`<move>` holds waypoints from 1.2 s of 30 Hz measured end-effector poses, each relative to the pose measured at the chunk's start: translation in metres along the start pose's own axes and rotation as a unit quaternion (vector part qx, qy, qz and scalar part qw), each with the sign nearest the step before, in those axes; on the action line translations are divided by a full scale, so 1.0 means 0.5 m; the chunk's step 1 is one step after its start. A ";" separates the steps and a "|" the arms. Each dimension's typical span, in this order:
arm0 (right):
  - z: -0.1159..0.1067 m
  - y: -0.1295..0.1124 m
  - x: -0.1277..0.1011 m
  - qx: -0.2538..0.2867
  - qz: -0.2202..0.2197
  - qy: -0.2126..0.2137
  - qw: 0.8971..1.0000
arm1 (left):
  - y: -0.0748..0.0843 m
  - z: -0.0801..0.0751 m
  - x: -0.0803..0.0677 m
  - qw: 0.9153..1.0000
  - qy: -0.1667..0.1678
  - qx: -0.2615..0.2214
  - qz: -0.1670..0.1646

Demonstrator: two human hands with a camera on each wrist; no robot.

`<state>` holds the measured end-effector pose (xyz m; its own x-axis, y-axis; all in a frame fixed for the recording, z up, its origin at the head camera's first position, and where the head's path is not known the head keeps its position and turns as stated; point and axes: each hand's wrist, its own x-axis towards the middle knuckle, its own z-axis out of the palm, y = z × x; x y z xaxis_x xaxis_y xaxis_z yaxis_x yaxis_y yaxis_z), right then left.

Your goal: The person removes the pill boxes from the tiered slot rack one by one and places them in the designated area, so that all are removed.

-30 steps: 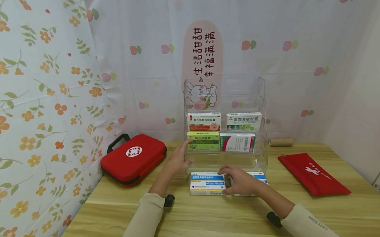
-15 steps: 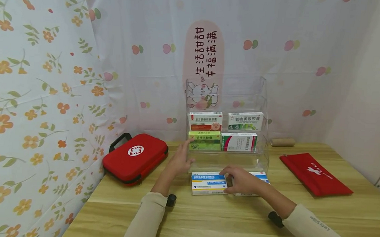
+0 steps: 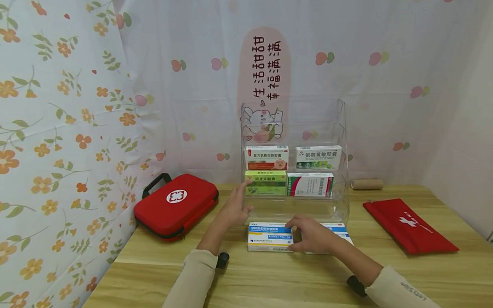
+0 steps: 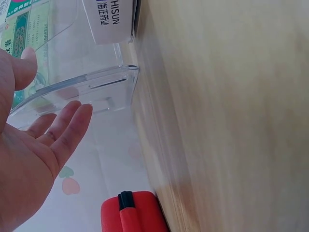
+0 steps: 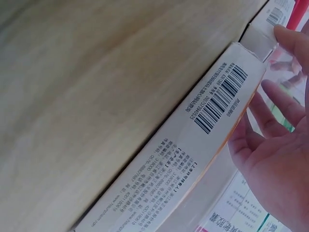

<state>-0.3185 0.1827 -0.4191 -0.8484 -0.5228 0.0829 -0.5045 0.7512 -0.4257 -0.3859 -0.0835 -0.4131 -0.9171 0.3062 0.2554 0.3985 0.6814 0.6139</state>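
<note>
My right hand (image 3: 315, 235) pinches the right end of a blue-and-white medicine box (image 3: 265, 238) at the foot of a clear tiered rack (image 3: 291, 204). In the right wrist view, its thumb lies on that box's near end (image 5: 263, 36), and the other fingers reach behind. A second blue-and-white medicine box (image 3: 338, 229) sits just right of it, partly hidden by this hand. My left hand (image 3: 231, 211) is beside the rack's left side panel, fingers spread and extended; in the left wrist view, its fingertips are right at the clear panel (image 4: 101, 79) and hold nothing.
Above, the rack holds a green box (image 3: 266, 185), a white-and-magenta box (image 3: 310, 185), an orange-and-white box (image 3: 266, 158) and a green-and-white box (image 3: 318, 158). A red hard case (image 3: 177, 206) lies left, a red pouch (image 3: 408, 225) right, and a brown roll (image 3: 366, 184) behind it.
Both blue-and-white boxes have shifted slightly back toward the rack, the left one with my right hand at its end. My left hand has hardly moved.
</note>
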 end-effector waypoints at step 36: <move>-0.064 0.060 -0.003 0.015 0.027 0.393 0.919 | 0.002 0.006 0.011 0.999 -0.022 -0.017 -0.036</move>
<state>-0.3376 0.2192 -0.4030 -0.7319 -0.0233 0.6810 -0.4636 0.7495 -0.4726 -0.3907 -0.0791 -0.4134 -0.9412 0.2876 0.1774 0.3310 0.6791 0.6552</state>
